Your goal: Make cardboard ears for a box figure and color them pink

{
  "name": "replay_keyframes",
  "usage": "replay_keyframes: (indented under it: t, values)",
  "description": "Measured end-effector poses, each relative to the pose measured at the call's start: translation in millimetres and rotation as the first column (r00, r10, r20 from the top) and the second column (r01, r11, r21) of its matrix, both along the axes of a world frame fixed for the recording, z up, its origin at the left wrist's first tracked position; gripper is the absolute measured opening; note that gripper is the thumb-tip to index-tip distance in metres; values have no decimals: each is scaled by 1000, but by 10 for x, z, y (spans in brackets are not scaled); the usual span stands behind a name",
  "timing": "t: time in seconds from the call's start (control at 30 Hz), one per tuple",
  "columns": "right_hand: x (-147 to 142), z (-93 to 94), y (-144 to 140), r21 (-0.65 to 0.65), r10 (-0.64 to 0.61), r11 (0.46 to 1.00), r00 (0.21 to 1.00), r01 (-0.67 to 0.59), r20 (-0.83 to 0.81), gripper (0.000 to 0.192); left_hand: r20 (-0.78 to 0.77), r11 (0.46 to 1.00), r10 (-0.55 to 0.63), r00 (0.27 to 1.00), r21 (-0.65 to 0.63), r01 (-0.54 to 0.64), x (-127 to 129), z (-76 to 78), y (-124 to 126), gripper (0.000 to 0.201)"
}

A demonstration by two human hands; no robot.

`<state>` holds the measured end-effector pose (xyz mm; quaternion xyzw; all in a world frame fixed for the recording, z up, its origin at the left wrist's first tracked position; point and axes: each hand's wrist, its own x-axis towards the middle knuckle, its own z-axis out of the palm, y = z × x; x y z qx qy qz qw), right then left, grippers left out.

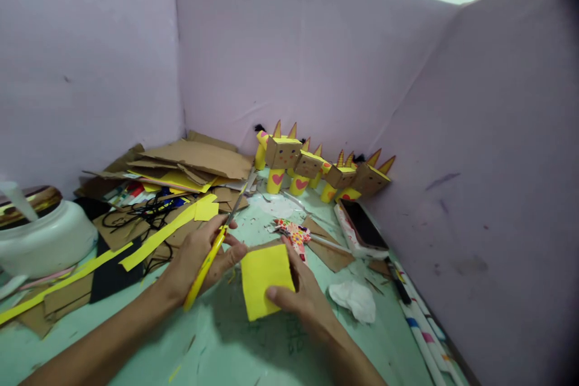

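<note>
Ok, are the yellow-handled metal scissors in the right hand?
No, the yellow-handled metal scissors are in the left hand, while the right hand holds the box with a square yellow face.

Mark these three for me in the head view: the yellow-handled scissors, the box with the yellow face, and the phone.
Yellow-handled scissors [219, 241]: head view, on the handle near the blades.
Yellow-faced box [263, 276]: head view, middle of its yellow face.
Phone [362, 224]: head view, on its dark screen.
</note>
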<state>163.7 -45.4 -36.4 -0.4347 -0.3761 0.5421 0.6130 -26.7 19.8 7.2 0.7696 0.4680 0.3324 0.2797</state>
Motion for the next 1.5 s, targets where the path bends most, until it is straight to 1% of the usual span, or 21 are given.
replay_keyframes:
  t: [0.07,0.1,0.13,0.2,0.27,0.33,0.43,0.5,0.63,0.73,0.83,0.93,1.07,1.1,1.2,1.27,1.3,1.33,1.4,1.43,1.5]
  values:
    - [30,-10,0,-81,164,984,982,-156,98,100,-12,993,-114,993,-38,114,-4,-11,-3,44]
    - [48,-6,5,-104,219,973,966,-206,138,103,-18,984,-168,986,-68,167,3,-13,-9,45]
    - [65,0,11,-91,220,974,960,-207,173,104,-25,972,-213,977,-104,210,14,-11,-17,45]
    - [96,13,27,-20,150,989,958,-150,244,102,-41,953,-260,965,-170,250,44,3,-39,45]
    - [118,19,40,60,72,994,953,-94,295,99,-49,943,-271,961,-215,255,72,19,-57,47]
    - [130,17,46,120,37,990,949,-78,312,99,-31,937,-265,964,-246,250,87,20,-61,52]
    - [135,20,48,134,54,986,950,-99,307,100,33,923,-271,962,-274,270,80,-17,-34,54]
    - [135,29,49,120,75,986,954,-114,290,102,59,922,-279,958,-263,285,66,-48,-8,52]
    - [127,37,46,100,100,987,964,-128,248,104,17,927,-291,957,-244,286,56,-54,-7,53]
    - [112,18,23,117,113,983,972,-140,208,100,7,916,-299,954,-278,289,75,-19,-55,55]
    - [95,-1,-6,130,102,983,975,-129,196,89,18,913,-262,965,-320,254,109,-1,-112,57]
    - [79,4,-21,76,72,993,977,-89,203,77,39,925,-185,982,-330,188,152,-16,-159,56]
    - [50,34,-6,-49,116,993,967,-108,228,41,29,930,-153,988,-333,154,223,-58,-219,50]
    - [43,40,4,-76,123,991,969,-109,216,37,33,931,-140,990,-335,143,242,-68,-229,49]
    - [42,55,36,-112,73,992,987,-57,143,47,124,914,-37,992,-397,83,295,-83,-218,48]
    - [58,70,40,-69,-21,997,991,30,132,56,194,886,48,980,-461,48,310,-78,-168,47]
    - [67,77,33,-16,-68,997,985,72,159,59,201,872,83,976,-489,27,310,-72,-133,46]
    - [72,83,21,48,-102,994,973,94,207,62,184,857,111,977,-515,-1,305,-66,-96,46]
    - [63,79,-12,171,-118,984,928,59,354,70,116,835,159,980,-546,-71,285,-61,-31,48]
    - [48,66,-27,204,-107,979,895,19,432,76,83,830,170,982,-549,-97,273,-64,-8,50]
    - [7,20,-41,191,-70,981,830,-45,553,91,38,829,152,988,-548,-107,247,-79,11,54]
